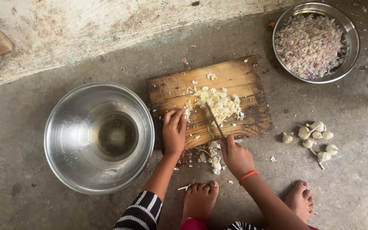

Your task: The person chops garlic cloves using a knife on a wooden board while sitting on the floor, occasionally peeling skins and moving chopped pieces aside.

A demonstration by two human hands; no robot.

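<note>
- A knife (214, 119) is gripped in the closed right hand (236, 156), its blade set into the chopped garlic pile (218, 104).
- The left hand (174, 132) is laid flat, fingers together, on the wooden cutting board (243, 81), just beside the pile.
- An empty steel bowl (64, 123) is noted left of the board; whole garlic bulbs (318, 140) lie to its right.

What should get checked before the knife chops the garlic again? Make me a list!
1. Left hand fingers away from the knife blade: ok, they sit beside the pile.
2. Right hand grips the handle: ok.
3. Chopped garlic heaped under the blade: ok.
4. Cutting board flat on the floor: ok.
5. Blade sharpness: cannot tell.
6. Feet away from the board: ok.
</note>
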